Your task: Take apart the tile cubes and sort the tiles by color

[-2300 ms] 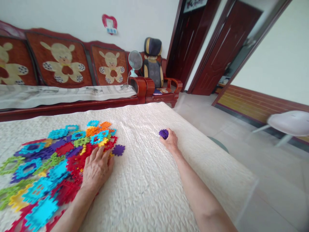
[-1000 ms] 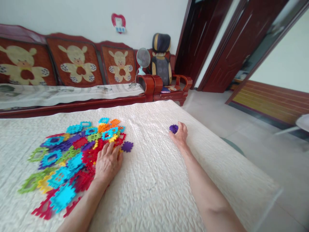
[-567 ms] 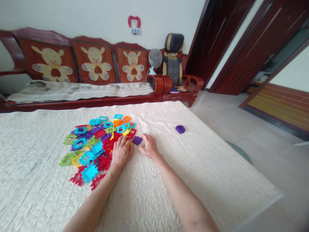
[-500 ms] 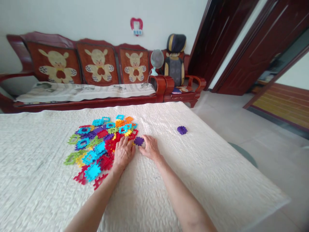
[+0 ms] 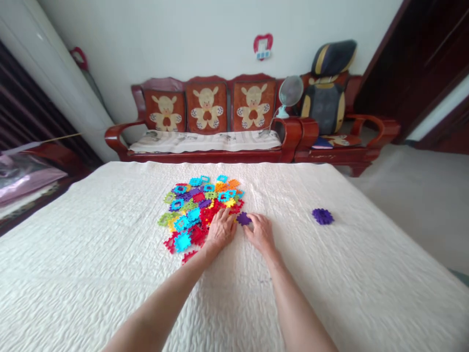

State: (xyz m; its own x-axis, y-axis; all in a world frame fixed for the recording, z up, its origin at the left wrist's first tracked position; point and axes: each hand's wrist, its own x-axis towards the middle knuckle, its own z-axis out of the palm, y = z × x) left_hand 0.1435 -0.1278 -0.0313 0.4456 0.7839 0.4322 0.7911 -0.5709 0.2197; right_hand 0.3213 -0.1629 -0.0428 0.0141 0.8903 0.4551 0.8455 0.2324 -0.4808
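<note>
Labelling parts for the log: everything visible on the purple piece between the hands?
The purple piece is a flat, roughly square plate with toothed edges and a plain face; it looks like plastic. It lies about flat on the white quilted cover, at the right side of the colourful pile, between the left hand and the right hand. The right hand seems to touch its right edge; whether it grips there is unclear.

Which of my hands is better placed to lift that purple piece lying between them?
Probably the right hand: its fingertips are at the purple piece, while the left hand lies over the red pieces.
</note>
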